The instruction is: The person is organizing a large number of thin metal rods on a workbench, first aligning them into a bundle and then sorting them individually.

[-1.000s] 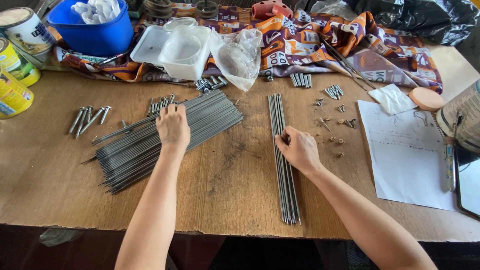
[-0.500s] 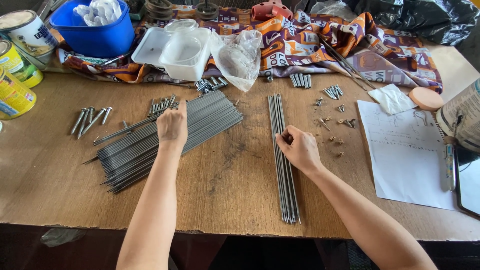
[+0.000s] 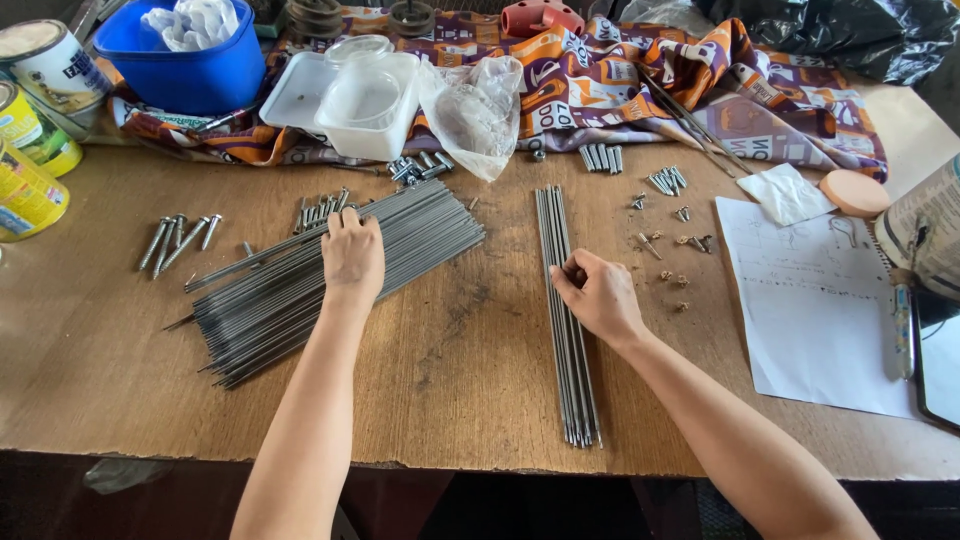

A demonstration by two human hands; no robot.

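A big fan-shaped pile of thin grey metal rods (image 3: 270,290) lies at the left of the wooden table (image 3: 470,360). My left hand (image 3: 352,255) rests flat on top of that pile with its fingers together. To the right lies a small neat row of the same rods (image 3: 568,330), pointing away from me. My right hand (image 3: 598,293) is curled over the middle of that row, its fingertips touching the rods. Whether a rod is pinched between the fingers cannot be seen.
Bolts (image 3: 180,240) lie left of the pile; small screws (image 3: 665,245) are scattered right of the row. A white paper sheet (image 3: 815,310) lies at the right. Behind are a blue tub (image 3: 190,60), white plastic container (image 3: 350,95), patterned cloth (image 3: 640,90) and paint tins (image 3: 40,110).
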